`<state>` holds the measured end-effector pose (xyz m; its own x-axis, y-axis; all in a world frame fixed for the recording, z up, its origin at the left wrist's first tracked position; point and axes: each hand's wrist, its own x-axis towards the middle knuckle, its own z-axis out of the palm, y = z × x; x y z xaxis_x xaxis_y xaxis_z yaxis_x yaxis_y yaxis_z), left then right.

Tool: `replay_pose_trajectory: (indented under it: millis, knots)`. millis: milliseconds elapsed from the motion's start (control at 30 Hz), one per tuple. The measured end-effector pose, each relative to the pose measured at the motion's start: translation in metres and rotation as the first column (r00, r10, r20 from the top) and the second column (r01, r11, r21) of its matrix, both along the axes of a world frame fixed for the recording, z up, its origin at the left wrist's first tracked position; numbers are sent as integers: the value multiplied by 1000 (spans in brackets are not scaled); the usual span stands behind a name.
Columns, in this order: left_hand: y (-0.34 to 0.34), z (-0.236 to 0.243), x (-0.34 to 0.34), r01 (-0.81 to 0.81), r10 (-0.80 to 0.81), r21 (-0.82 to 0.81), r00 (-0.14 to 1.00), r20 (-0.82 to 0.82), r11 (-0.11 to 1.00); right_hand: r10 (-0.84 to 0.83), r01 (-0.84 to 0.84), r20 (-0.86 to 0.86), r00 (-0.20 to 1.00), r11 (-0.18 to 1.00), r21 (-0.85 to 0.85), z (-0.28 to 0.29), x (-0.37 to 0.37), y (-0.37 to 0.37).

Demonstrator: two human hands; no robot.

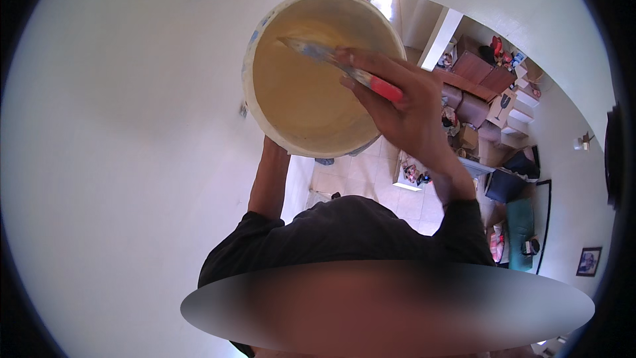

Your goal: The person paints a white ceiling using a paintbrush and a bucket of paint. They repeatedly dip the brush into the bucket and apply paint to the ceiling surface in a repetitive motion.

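Observation:
A round, off-white bucket (250, 93) is held up before me, its mouth turned toward the view. Inside lies pale, yellowish-cream stuff, like paint. My left forearm (267, 176) runs up behind the bucket's lower left side, and the hand there bears it, with its fingers hidden. My right hand (404, 96) reaches over the right side of the rim. Its fingers are closed round a paintbrush (331, 58) with a red handle end. The brush's pale, pointed tip aims left over the bucket's opening; I cannot tell whether it touches the paint.
A smooth, whitish wall (132, 126) stands close on my left. Far below, on the right, lies a tiled floor (351, 176) with a brown sofa (472, 109), a cardboard box (501, 107), dark chairs (507, 185) and a green seat (521, 232). A framed picture (588, 262) hangs at right.

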<state>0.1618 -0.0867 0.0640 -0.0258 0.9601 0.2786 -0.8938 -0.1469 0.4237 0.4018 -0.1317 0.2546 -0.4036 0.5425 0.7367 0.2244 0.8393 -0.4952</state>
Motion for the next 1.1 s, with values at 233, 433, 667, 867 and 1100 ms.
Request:
replay_pose_trajectory:
  millis: [233, 433, 667, 867, 1100]
  knots:
    - [-10, -25, 6, -71, 64, -168, 997, -44, 983, -28, -39, 293, 956, 975, 221, -14, -21, 45]
    - [-21, -61, 5, -102, 93, -335, 995, -42, 937, 6, 15, 560, 829, 999, -32, -34, -29, 47]
    - [-35, -36, 27, -72, 39, -244, 989, -139, 967, 226, -133, 328, 917, 950, -282, -36, -24, 47]
    - [-37, -34, 34, 59, -61, -246, 998, 3, 967, 163, -268, -214, 963, 642, -719, -34, -5, 40]
    - [-42, -33, 31, 137, -120, -242, 989, 84, 961, 27, -424, -544, 838, 659, -621, -11, 43, 41]
